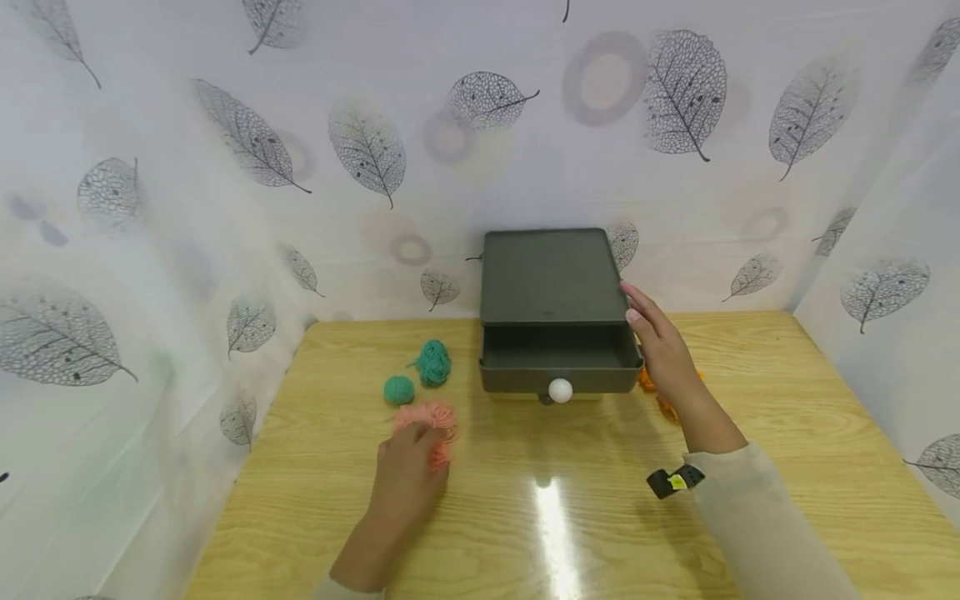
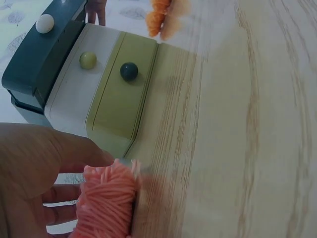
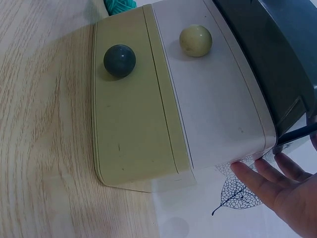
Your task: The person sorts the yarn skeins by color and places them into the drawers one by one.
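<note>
My left hand [image 1: 405,475] holds a skein of pink yarn [image 2: 106,203], thumb at its upper end and fingers behind it. More pink yarn [image 1: 425,414] lies just beyond that hand. A small three-tier drawer box [image 1: 551,275] stands at the back, dark green on top, white [image 3: 218,94] in the middle and olive [image 3: 133,124] below. Its top drawer [image 1: 525,381], with a white round knob [image 1: 560,390], is pulled out, and the visible inside holds nothing. Against the box's right side rests my right hand [image 1: 663,354], its fingers extended.
Left of the box lie two teal yarn balls, a rounder one [image 1: 399,390] and a looser one [image 1: 432,363]. Orange yarn [image 1: 666,407] lies on the right, partly behind my right forearm. A leaf-patterned sheet [image 1: 525,167] hangs behind the wooden table [image 1: 600,517].
</note>
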A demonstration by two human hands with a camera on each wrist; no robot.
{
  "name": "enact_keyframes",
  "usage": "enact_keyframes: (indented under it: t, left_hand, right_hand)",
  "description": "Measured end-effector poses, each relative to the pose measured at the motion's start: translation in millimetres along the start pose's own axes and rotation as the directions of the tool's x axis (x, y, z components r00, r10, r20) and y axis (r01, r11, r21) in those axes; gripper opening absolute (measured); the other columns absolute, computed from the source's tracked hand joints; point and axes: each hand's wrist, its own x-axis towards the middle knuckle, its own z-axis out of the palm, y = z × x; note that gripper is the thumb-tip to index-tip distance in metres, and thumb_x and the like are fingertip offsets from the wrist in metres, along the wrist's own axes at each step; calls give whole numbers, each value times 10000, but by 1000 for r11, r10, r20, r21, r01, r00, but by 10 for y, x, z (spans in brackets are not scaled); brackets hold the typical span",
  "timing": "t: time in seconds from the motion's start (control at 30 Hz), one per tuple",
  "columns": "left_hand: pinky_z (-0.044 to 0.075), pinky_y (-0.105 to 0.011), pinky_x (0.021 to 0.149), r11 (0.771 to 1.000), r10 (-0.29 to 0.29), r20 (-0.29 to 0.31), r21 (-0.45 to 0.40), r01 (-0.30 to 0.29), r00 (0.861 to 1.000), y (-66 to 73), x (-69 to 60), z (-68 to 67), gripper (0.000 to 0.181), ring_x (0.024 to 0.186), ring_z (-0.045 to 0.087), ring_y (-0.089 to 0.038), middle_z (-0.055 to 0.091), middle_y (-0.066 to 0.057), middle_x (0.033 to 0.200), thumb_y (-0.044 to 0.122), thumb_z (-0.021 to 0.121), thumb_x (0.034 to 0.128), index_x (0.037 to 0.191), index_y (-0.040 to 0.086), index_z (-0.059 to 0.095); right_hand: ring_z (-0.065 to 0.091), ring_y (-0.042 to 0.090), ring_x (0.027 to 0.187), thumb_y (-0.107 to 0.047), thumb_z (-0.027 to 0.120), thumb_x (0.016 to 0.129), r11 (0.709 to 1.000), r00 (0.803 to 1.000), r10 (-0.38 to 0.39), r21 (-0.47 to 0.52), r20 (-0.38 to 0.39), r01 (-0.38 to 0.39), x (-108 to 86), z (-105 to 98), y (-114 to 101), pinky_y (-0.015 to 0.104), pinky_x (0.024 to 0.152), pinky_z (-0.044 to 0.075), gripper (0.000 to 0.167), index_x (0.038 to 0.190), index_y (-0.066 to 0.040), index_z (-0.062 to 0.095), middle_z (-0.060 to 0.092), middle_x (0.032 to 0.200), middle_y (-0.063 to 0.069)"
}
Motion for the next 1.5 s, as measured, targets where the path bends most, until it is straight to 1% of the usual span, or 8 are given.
enact_keyframes:
  t: [0.17, 0.37, 0.47, 0.57, 0.8, 1.0, 1.17, 1.5]
  left_hand:
    - [445, -572, 994, 1000, -8, 18, 6, 8, 1000, -48, -39, -71, 357, 1157, 611, -315, 672, -89, 1186, 210, 829, 827, 1156, 130, 714]
    - [481, -549, 906, 1000, -12, 28, 10, 12, 1000, -95, -67, -84, 386, 1123, 616, -320, 673, -80, 1176, 88, 775, 817, 1192, 147, 705]
    - [515, -529, 837, 1000, -10, 33, 21, 9, 999, -113, -76, -72, 414, 1083, 620, -316, 672, -79, 1163, 51, 754, 812, 1211, 145, 698]
    - [533, -515, 814, 1000, 0, 34, 25, -1, 999, -129, -80, -55, 419, 1043, 623, -310, 671, -77, 1137, 23, 739, 808, 1209, 135, 698]
    - [537, -507, 838, 1000, -6, 48, 25, 5, 999, -132, -85, -45, 427, 1050, 617, -309, 667, -80, 1146, 0, 740, 814, 1222, 117, 697]
    - [531, -494, 841, 999, -27, 60, 35, 25, 998, -124, -75, -44, 416, 1039, 607, -298, 659, -75, 1137, 17, 747, 823, 1226, 106, 694]
    - [532, -497, 876, 998, -50, 75, 34, 47, 996, -126, -83, -29, 406, 1080, 606, -292, 651, -70, 1188, 41, 729, 849, 1245, 126, 689]
    - [539, -486, 852, 999, -44, 54, 33, 42, 998, -132, -77, -18, 414, 1049, 614, -286, 657, -62, 1163, 29, 720, 832, 1232, 136, 700]
  right_hand:
    - [199, 391, 1551, -456, 394, 1083, 1000, 1000, 0, -2, -2, 0, 0, -2, -1, 753, 1157, 240, 523, 1589, -368, 298, 196, 1702, 43]
    - [201, 386, 1551, -458, 396, 1082, 1000, 1000, 1, -3, -2, -1, 1, -4, -3, 745, 1160, 246, 521, 1586, -371, 302, 199, 1701, 44]
    - [206, 388, 1550, -465, 401, 1079, 1000, 1000, 6, 0, -3, -6, 0, -3, -2, 753, 1148, 258, 520, 1583, -377, 308, 199, 1701, 43]
    - [211, 384, 1548, -467, 406, 1077, 1000, 1000, 9, 8, -4, -9, 1, -3, 3, 756, 1142, 267, 520, 1581, -377, 314, 200, 1701, 40]
    - [224, 382, 1544, -477, 404, 1075, 1000, 1000, 11, 0, -10, -11, 1, -2, 9, 761, 1130, 281, 519, 1579, -389, 313, 208, 1699, 14]
    - [228, 385, 1542, -483, 407, 1073, 1000, 1000, 20, 4, -10, -20, -1, -1, 6, 771, 1123, 279, 519, 1576, -399, 313, 217, 1697, 6]
    - [222, 387, 1543, -472, 409, 1075, 1000, 1000, 17, 7, -12, -17, 0, 0, 14, 771, 1125, 276, 516, 1576, -394, 317, 217, 1697, 13]
    - [217, 390, 1544, -467, 405, 1077, 1000, 1000, 10, 10, -8, -10, 0, 4, 2, 778, 1119, 276, 515, 1578, -391, 313, 208, 1699, 4]
